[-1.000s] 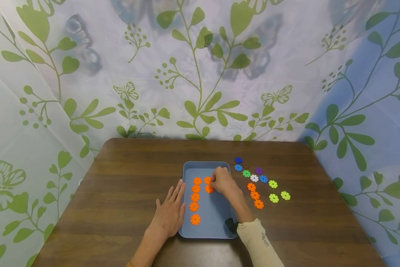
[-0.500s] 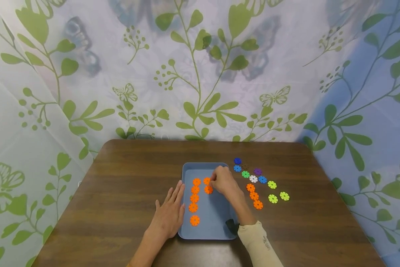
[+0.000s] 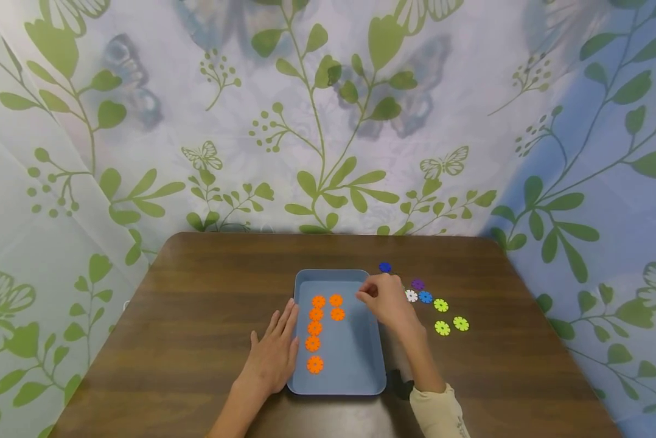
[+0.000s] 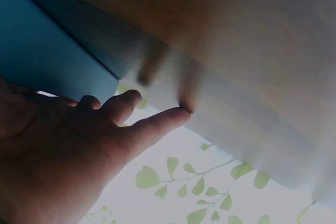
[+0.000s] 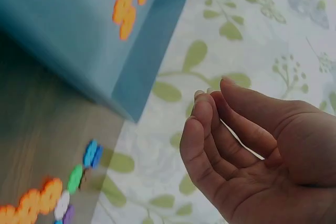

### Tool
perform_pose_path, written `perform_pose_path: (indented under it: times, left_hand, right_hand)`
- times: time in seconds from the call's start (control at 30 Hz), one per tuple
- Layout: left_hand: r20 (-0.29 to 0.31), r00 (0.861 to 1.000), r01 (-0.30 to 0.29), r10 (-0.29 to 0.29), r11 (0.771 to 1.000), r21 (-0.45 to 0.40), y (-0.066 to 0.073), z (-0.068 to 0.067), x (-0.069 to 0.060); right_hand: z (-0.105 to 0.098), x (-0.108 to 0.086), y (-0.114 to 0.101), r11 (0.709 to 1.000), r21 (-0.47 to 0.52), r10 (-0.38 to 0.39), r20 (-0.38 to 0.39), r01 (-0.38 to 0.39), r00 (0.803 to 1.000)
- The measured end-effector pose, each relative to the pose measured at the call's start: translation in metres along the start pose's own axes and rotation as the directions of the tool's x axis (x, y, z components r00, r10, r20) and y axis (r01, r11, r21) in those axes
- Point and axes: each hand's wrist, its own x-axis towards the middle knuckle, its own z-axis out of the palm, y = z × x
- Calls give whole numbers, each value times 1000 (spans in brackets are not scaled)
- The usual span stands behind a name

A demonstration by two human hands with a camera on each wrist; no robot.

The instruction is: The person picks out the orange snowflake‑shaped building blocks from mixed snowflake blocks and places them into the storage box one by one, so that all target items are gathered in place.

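Note:
A blue-grey tray (image 3: 355, 359) holds orange snowflake discs: several in a left column (image 3: 314, 328) and two in a shorter column, the lower disc (image 3: 337, 314) and the upper one (image 3: 336, 300). Flat against the tray's left side rests my left hand (image 3: 270, 353), fingers extended. My right hand (image 3: 390, 304) hovers over the tray's right rim, fingers loosely bent. Nothing shows between its fingers in the right wrist view. Loose orange discs (image 5: 29, 207) on the table appear there, but the right arm covers them in the head view.
Right of the tray lie a dark blue disc (image 3: 385, 267), a purple disc (image 3: 418, 284), a white disc (image 3: 411, 295), a blue disc (image 3: 425, 297) and three yellow-green discs (image 3: 442, 328). A green disc (image 5: 75, 178) shows in the right wrist view. The wooden table (image 3: 213, 292) meets a leaf-patterned curtain (image 3: 284, 152).
My right hand has left the two-disc column and moved right to the tray's rim, its fingers loosened. Both discs stay in the tray. The left hand keeps its place; the head view shifts slightly.

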Motion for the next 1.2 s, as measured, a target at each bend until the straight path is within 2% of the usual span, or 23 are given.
perform_pose_path:
  times: [0.33,0.53,1.0,1.2]
  left_hand:
    - [-36,999,-16,16,1000,-2,-3,4,2]
    - [-19,1000,-9,9,1000,-6,-2,3,2]
    - [7,1000,8,-8,1000,-2,0,-1,0]
    - [5,1000,15,-15,1000,-23,-1,0,0]
  right_hand:
    - [-27,-29,11,998,4,68,-71,-68,995]
    - [-38,-43,20,993,-15,114,-112,-117,987]
    - [-48,-57,50,975,-54,209,-122,-217,970]
    - [-52,-64,60,959,-51,274,-87,-279,958]
